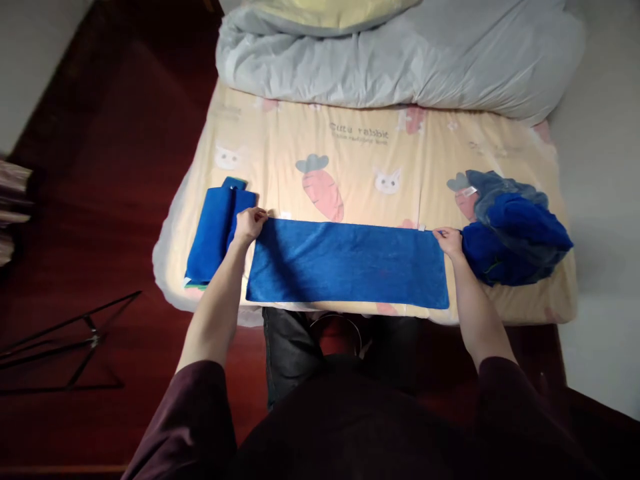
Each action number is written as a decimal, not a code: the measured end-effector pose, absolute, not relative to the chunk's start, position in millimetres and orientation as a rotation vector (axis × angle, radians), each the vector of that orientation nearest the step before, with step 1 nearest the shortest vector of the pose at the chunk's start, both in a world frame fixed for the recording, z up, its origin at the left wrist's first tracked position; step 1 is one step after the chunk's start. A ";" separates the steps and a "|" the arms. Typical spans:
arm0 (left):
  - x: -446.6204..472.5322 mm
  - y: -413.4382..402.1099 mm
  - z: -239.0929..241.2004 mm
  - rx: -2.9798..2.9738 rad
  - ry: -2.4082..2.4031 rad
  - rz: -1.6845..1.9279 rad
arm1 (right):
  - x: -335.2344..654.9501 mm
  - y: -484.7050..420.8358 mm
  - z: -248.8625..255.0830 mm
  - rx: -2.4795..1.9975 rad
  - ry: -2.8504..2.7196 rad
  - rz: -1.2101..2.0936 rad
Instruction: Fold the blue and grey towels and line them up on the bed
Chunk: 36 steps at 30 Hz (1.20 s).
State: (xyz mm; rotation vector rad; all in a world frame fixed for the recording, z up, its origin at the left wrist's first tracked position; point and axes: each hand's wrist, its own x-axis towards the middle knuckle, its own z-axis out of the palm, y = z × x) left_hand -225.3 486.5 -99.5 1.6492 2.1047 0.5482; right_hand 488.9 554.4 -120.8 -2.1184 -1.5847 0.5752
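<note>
A blue towel [350, 263] lies spread flat along the near edge of the bed, its long side running left to right. My left hand [250, 223] pinches its far left corner. At the far right corner, my right hand [449, 240] has its fingers closed on the towel's edge, beside a small white tag. Just left of my left hand rests a stack of folded blue towels [207, 233]. A crumpled heap of blue cloths [517, 230] sits right next to my right hand.
The bed sheet [280, 160] is pale orange with carrot and rabbit prints. A grey quilt [400, 60] is bunched across the far side, with a yellow piece on top. Black tripod-like legs [75, 343] stand on the dark red floor at left. A wall [607, 200] borders the bed's right side.
</note>
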 end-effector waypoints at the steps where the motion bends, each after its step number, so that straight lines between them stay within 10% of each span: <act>1: -227.5 488.6 -100.0 1.660 2.112 0.565 | 489.0 555.8 -119.9 -2.109 -1.605 0.570; 14: -148.9 435.4 -89.9 1.602 2.369 0.814 | 405.0 500.1 -97.4 -2.057 -1.771 -0.033; 27: -108.0 429.5 -105.4 1.652 2.321 0.518 | 392.3 477.5 -110.6 -2.198 -1.971 0.208; 36: -77.8 286.2 -113.2 1.672 2.369 0.500 | 392.4 322.4 -113.9 -2.120 -2.098 0.254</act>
